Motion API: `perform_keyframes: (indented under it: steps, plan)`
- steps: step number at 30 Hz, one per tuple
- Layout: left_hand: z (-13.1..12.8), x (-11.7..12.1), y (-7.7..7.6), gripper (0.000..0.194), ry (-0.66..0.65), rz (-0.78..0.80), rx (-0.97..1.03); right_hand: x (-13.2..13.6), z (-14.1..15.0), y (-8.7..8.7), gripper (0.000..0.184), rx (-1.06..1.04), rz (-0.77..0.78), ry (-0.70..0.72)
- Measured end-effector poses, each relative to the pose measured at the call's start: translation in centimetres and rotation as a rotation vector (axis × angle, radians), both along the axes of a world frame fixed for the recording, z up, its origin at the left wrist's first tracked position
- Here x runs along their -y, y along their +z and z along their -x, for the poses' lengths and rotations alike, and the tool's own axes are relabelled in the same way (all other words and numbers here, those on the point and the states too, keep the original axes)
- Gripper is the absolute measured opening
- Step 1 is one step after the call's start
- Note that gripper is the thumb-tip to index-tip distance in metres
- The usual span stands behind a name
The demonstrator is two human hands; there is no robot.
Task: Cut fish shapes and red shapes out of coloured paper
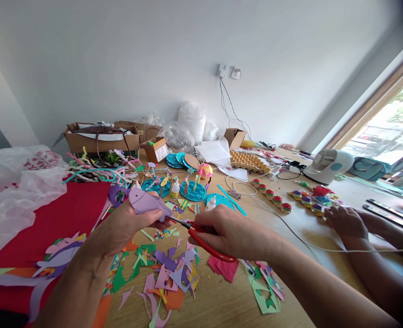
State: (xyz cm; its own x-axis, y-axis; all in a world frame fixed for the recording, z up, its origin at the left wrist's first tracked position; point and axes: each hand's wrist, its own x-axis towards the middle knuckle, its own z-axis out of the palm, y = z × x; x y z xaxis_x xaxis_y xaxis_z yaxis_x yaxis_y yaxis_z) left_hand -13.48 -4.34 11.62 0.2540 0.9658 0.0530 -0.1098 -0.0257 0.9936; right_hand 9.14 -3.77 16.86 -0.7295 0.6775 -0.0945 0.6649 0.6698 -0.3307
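A lilac paper fish with a drawn eye and gill line is pinched in my left hand, near the middle of the head view. My right hand grips red-handled scissors, their blades pointing left and meeting the paper at the fish's tail end. How far the blades are apart is too small to tell. Beneath both hands lie paper scraps in purple, pink, green and orange. Left of my left forearm, cut purple paper shapes rest on a red sheet.
Behind my hands stand glue bottles and blue discs with decorations. Pipe cleaners and a cardboard box are at the back left. A white cable crosses the table. Another person's hands touch painted egg-carton pieces at right, near a fan.
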Motion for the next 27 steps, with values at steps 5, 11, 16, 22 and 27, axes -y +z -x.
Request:
perform_keyframes:
  steps: [5,11,16,22,27]
  plan:
    - [-0.2,0.0,0.2,0.007,0.007,0.014,-0.019,0.0,0.0,0.0,0.024,0.023,0.004,-0.011]
    - [-0.2,0.0,0.2,0.011,0.041,0.007,-0.092,0.0,-0.1,-0.2,0.024,-0.029,0.027,-0.028]
    - [-0.4,0.1,-0.1,0.019,0.251,-0.011,-0.099,-0.1,-1.2,-2.3,0.031,-0.294,0.24,-0.123]
    - [-1.4,0.4,-0.5,0.015,0.299,-0.064,-0.074,-0.1,0.3,-5.6,0.041,-1.031,0.592,-0.387]
    - [-2.4,0.6,-0.5,0.012,0.296,-0.13,-0.055,0.1,3.5,-6.0,0.035,-1.313,0.568,-0.423]
